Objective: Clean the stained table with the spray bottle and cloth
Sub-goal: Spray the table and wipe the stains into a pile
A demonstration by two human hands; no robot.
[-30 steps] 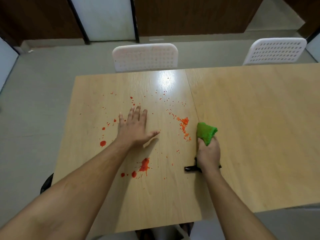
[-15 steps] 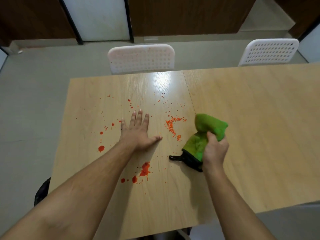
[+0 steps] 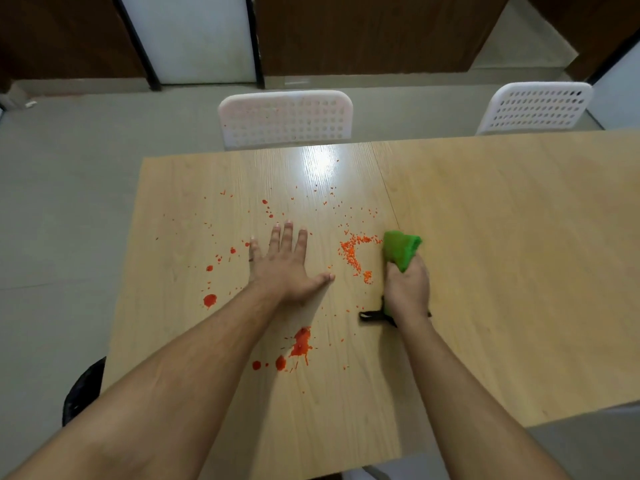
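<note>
Stains of orange-red [image 3: 355, 254] mark the left half of the light wooden bench [image 3: 502, 271]: a curved band of fine crumbs lies just left of the green cloth [image 3: 401, 249], scattered specks run toward the far edge, a round blot [image 3: 210, 300] sits near the left edge, and a larger smear with two drops [image 3: 300, 344] lies closer to the near edge. Green cloth is bunched and gripped in the right hand [image 3: 406, 289], fingers curled round it, its free end pressed to the bench beside the crumb band and close to the seam between the two bench panels. A black strap or edge [image 3: 375, 315] projects from under the right wrist onto the bench; whether it belongs to the cloth cannot be told. Left hand [image 3: 284, 268] lies flat on the bench, palm down, fingers straight and slightly spread, thumb out to the right, holding nothing; it rests among the specks, between the round blot and the crumb band, apart from the cloth. Both bare forearms cross the near part of the bench. Two white perforated chairs [image 3: 285, 117] [image 3: 535, 107] stand at the far side. A dark object [image 3: 83, 389] shows below the bench's left near corner, unidentified. Grey floor [image 3: 69, 185] surrounds the bench, with dark wooden panels and white door sections [image 3: 194, 36] along the far wall. No spray bottle is in view.
</note>
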